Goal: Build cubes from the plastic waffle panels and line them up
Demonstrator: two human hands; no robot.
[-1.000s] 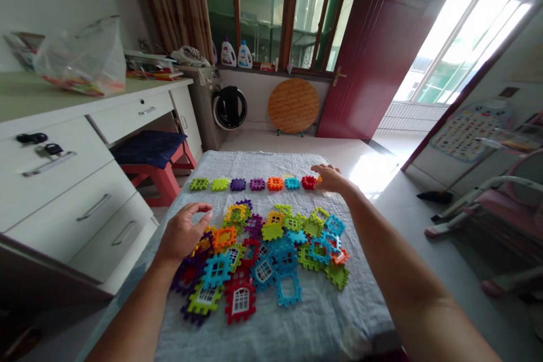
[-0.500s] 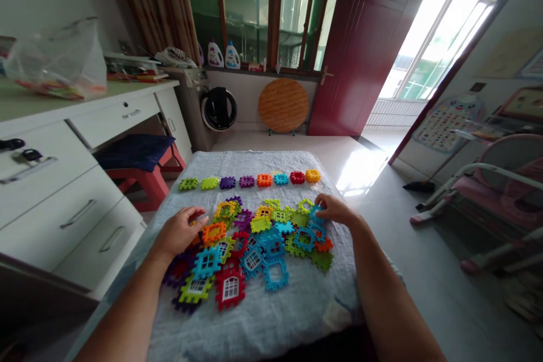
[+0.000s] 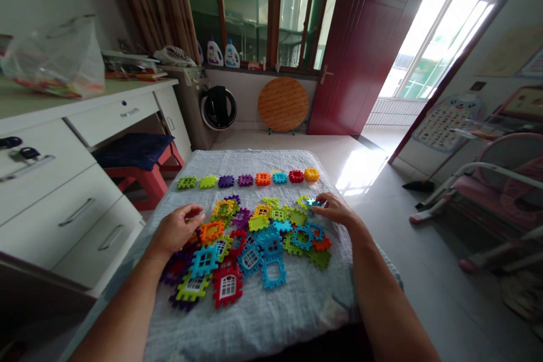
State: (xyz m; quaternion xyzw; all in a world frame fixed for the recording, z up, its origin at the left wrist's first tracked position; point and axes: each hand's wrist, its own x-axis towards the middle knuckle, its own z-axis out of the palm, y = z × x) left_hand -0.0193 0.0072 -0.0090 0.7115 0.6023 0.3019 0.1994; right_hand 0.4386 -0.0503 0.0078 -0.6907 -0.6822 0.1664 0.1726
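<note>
A pile of toothed plastic building-block panels in several colours lies on the cloth-covered table (image 3: 297, 317). My right hand (image 3: 336, 208), at the pile's far right corner, pinches a blue panel (image 3: 313, 202) between thumb and fingers. Just left of that panel is a light-green frame piece (image 3: 301, 201). On the pile's left side, my left hand (image 3: 178, 229) hovers with curved fingers and the thumb apart, holding nothing visible. Closest to its fingertips is an orange frame panel (image 3: 211, 231). A blue window panel (image 3: 204, 261) and a red window panel (image 3: 228, 287) lie nearer to me.
Beyond the pile runs a row of block pieces, from a green one (image 3: 187, 182) to a yellow one (image 3: 311, 174). To the left stand a red stool (image 3: 155, 186) with a dark seat and a white desk (image 3: 97, 203). A pink chair (image 3: 487, 186) is at the right.
My right hand has shifted slightly left, and the blue panel in it has turned flatter, away from the other blue pieces. My left hand has barely moved.
</note>
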